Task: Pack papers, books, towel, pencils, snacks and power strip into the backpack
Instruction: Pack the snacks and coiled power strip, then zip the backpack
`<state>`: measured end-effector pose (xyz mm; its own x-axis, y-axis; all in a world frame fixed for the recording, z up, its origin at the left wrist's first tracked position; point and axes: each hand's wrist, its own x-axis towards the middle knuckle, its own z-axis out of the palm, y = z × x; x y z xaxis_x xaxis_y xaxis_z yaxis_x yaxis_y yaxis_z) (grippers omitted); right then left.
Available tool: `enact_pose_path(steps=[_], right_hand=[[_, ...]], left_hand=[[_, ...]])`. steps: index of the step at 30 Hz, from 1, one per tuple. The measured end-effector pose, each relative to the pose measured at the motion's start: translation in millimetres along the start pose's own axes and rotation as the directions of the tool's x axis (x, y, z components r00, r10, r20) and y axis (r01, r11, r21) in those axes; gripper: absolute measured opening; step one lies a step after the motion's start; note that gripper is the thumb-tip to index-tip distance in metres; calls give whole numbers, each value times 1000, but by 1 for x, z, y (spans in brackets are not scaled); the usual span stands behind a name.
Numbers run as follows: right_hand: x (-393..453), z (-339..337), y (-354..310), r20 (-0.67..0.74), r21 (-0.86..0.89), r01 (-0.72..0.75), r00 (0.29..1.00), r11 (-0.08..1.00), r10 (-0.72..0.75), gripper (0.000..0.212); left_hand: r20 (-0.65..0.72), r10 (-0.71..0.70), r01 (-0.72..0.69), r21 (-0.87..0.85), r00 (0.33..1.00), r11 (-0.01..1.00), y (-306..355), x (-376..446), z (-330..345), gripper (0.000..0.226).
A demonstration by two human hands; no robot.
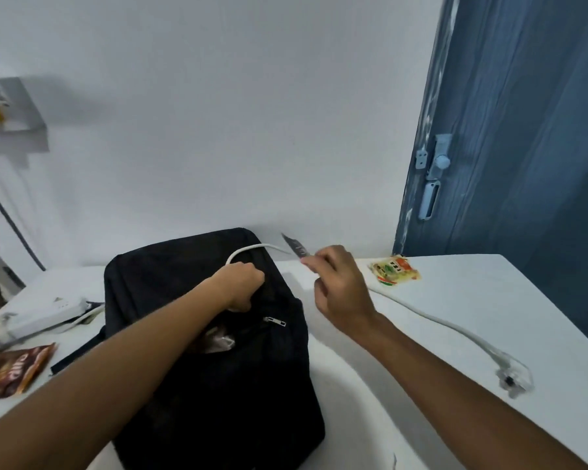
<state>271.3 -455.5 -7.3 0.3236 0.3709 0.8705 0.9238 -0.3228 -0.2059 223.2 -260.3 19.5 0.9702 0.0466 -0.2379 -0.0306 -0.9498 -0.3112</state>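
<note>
Head view looks down on a black fabric backpack (pixel 214 351) lying near the middle of the white surface (pixel 472 300). Left hand (pixel 243 284) has its grip curled around the edge of the backpack's opening, beside a loop of white round cable (pixel 252 249). Right hand (pixel 340 286) hovers just right of the backpack, its grip pinching a small dark blurred piece (pixel 294 246). White plastic power strip (pixel 45 313) and brown foil snack packet (pixel 12 371) lie by the left edge; a yellow-green snack packet (pixel 396 269) sits toward the far right corner, and the cable's clear-wrapped plug (pixel 510 378) near the right edge.
</note>
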Motion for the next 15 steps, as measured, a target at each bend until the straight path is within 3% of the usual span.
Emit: enact_pose_path(steps=[2,4,7,9,12,15], right_hand=[[0,7,-36,15,127,147,989,981,-150,29],[-6,17,-63,112,184,262,952,947,-285,19],[-24,35,-80,269,216,367,868,905,-417,15],[-35,51,-78,297,116,490,813,864,-501,15],[-37,65,-74,363,-26,457,833,889,-418,20],[-28,70,-82,485,-43,419,802,907,-348,23]], left_hand=[[-52,-10,-5,-283,999,959,-23,-3,4,6],[-103,-63,-1,-522,993,853,-43,-10,0,13],[-143,-130,-12,-717,981,697,-56,-25,-12,23],[-152,-121,-34,-748,981,662,-58,-31,-19,18],[-198,-63,-82,-645,978,759,-55,-37,-32,9],[-246,-16,-121,-529,969,840,-50,-42,-47,8]])
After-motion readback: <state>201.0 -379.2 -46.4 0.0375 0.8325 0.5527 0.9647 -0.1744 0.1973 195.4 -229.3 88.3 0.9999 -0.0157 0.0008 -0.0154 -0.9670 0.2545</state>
